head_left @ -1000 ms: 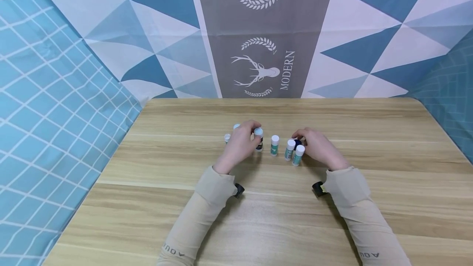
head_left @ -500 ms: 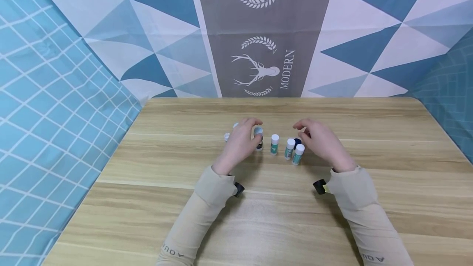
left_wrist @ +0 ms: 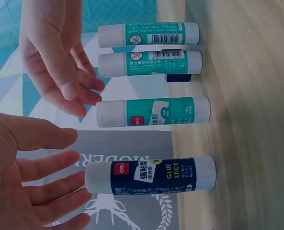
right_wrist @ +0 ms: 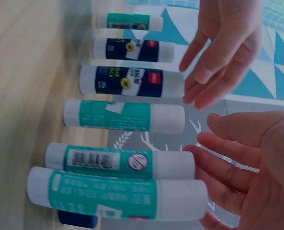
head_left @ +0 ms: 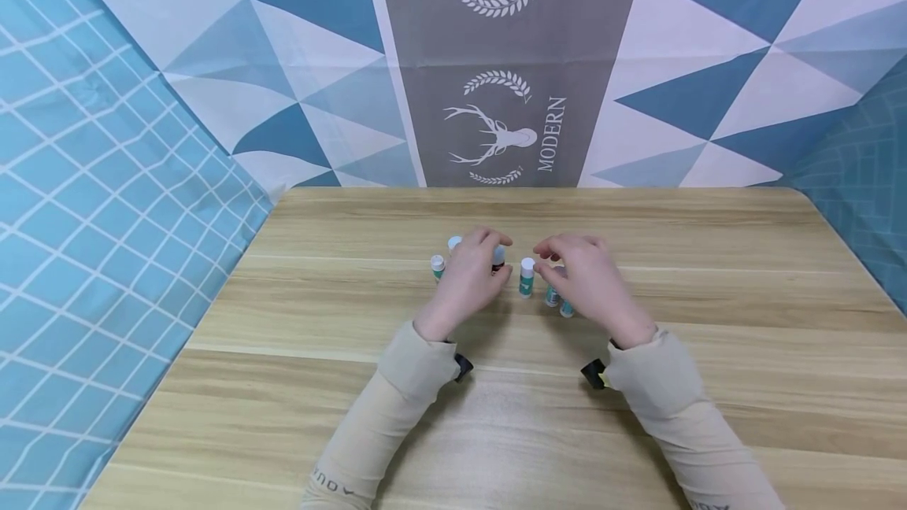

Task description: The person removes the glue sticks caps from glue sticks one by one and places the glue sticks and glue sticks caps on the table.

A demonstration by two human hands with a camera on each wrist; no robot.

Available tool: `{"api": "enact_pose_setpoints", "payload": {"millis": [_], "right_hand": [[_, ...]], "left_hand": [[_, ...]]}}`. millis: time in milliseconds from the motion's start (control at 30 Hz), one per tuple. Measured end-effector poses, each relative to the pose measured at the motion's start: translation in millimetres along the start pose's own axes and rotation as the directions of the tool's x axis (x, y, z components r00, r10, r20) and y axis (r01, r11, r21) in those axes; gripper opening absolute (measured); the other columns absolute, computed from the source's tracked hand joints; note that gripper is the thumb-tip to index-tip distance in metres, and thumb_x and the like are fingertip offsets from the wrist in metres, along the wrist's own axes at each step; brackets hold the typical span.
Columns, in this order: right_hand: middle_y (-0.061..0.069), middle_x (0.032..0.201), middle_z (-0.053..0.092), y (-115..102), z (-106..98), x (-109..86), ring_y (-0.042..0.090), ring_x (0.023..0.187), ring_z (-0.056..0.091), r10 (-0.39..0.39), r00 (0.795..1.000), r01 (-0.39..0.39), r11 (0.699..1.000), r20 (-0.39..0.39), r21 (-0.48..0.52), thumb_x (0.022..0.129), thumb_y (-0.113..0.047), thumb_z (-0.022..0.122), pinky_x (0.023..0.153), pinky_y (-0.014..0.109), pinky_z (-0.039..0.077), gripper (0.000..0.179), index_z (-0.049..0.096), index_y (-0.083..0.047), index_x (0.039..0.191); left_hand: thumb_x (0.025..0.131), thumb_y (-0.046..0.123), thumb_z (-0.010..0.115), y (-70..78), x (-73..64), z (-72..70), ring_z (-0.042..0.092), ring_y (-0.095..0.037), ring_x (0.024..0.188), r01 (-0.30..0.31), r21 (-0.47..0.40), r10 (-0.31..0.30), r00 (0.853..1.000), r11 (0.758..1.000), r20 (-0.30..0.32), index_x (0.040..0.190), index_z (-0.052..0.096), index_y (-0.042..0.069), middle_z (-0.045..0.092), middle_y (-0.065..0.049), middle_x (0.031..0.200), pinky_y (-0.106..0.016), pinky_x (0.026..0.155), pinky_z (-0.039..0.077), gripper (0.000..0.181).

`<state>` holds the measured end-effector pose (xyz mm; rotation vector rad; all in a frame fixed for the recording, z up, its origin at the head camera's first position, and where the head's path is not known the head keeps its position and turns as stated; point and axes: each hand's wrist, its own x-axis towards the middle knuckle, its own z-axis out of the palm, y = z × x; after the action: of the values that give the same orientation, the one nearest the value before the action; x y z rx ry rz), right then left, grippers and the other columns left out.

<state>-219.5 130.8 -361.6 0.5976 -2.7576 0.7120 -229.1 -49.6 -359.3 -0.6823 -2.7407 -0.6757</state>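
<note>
Several white-capped glue sticks stand upright on the wooden table. My left hand has its fingers spread beside the cap of a navy glue stick, apart from it. My right hand hovers with loosely bent fingers by the top of the middle green glue stick, holding nothing. Two more green glue sticks, one a barcoded green glue stick, stand beneath the right hand, partly hidden in the head view. Behind them shows a small dark blue object, mostly covered.
Left of my left hand stand a second navy glue stick and a small green glue stick. The wooden table runs back to a patterned curtain. Blue checked cloth hangs along the left side.
My right hand has let go of the dark blue object, lifted and moved left to the middle green glue stick. My left hand's fingers have opened off the navy glue stick.
</note>
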Motion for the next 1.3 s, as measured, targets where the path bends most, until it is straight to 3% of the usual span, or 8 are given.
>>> {"api": "enact_pose_setpoints", "payload": {"millis": [367,733,1000,1300], "right_hand": [[0.008,0.103,0.067,-4,17,1.5,0.023,0.098,0.062,-0.068,0.998,0.068,0.996,0.009,-0.062,0.08,-0.014,0.068,0.099,0.052,0.03,0.026,0.065,-0.005,0.105],[0.003,0.092,0.068,-5,20,0.5,0.02,0.088,0.063,-0.072,0.997,0.07,0.996,-0.027,-0.05,0.077,-0.014,0.072,0.1,0.053,0.028,0.017,0.064,-0.009,0.092],[0.005,0.088,0.069,-7,10,-0.2,0.021,0.084,0.063,-0.034,0.997,0.032,0.999,-0.072,-0.031,0.08,-0.019,0.069,0.1,0.05,0.027,0.017,0.063,-0.01,0.092],[0.007,0.086,0.068,-13,3,-2.7,0.021,0.083,0.063,0.038,0.988,-0.024,0.995,-0.15,0.097,0.079,-0.022,0.07,0.101,0.049,0.026,0.024,0.062,-0.007,0.095]], "left_hand": [[0.079,0.016,0.067,-0.1,-0.7,8.2,0.051,-0.024,0.109,-0.019,0.041,0.017,0.999,0.999,0.049,0.11,0.061,0.007,0.056,-0.009,0.114,-0.038,0.094,0.039,0.032],[0.078,0.016,0.068,0.3,-1.8,12.3,0.043,-0.029,0.119,-0.03,0.063,0.025,0.997,0.998,0.079,0.105,0.063,0.009,0.05,-0.013,0.123,-0.043,0.102,0.03,0.028],[0.077,0.021,0.07,3.6,-2.7,13.1,0.026,-0.034,0.132,-0.015,0.07,0.009,0.997,0.997,0.075,0.103,0.064,0.01,0.043,-0.014,0.132,-0.048,0.108,0.017,0.029],[0.079,0.028,0.07,7.2,-2.1,14.5,0.027,-0.032,0.133,-0.031,0.021,0.031,0.999,0.999,0.009,0.096,0.065,0.011,0.046,-0.013,0.13,-0.046,0.109,0.019,0.025]]}}
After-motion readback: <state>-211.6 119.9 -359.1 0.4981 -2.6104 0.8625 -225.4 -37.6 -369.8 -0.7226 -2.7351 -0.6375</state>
